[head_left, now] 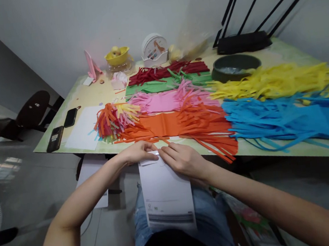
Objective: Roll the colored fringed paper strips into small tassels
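Note:
A white sheet of paper [167, 193] with print near its lower end hangs from the table edge down over my lap. Its top edge is folded over in a narrow flap. My left hand [138, 152] pinches this fold from the left, thumb on top. On the other side my right hand [184, 160] presses the same edge with bent fingers. An orange strip end shows just beyond the right fingertips; whether they touch it I cannot tell. Right behind the hands lies fringed orange paper [164, 125], beside a multicoloured fringed bundle [108, 121].
Fringed blue [270, 119], yellow [277, 81], pink [162, 101], green [146, 87] and dark red [167, 71] paper covers much of the table. A dark round bowl [220, 70] and a router [242, 43] stand behind. Two phones [70, 117] lie left, by white paper [84, 127].

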Available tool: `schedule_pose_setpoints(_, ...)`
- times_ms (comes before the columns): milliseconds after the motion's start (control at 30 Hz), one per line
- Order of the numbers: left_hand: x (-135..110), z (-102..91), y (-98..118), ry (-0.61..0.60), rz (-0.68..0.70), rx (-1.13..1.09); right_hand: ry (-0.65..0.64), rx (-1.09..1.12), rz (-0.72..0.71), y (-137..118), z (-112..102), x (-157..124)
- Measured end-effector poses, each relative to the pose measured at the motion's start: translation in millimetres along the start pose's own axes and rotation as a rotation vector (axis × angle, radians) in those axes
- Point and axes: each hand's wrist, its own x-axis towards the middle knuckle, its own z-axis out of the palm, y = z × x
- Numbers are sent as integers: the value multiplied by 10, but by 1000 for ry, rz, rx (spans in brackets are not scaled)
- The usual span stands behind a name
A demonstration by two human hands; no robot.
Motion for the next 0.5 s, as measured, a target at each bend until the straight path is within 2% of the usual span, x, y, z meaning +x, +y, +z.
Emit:
schedule_pose_setpoints(100, -12, 19, -35, 62, -13, -75, -27, 27, -77, 85, 6, 9)
schedule_pose_setpoints(233, -75, 35, -31, 114, -5, -35, -85, 43, -150, 159, 25, -32)
schedule_pose_setpoints(400, -180, 76, 46, 105, 96, 129, -18, 92, -61, 137, 60, -141)
schedule_pose_setpoints(500, -177, 90, 60, 73, 112, 132, -30, 163, -19, 112, 46, -168)
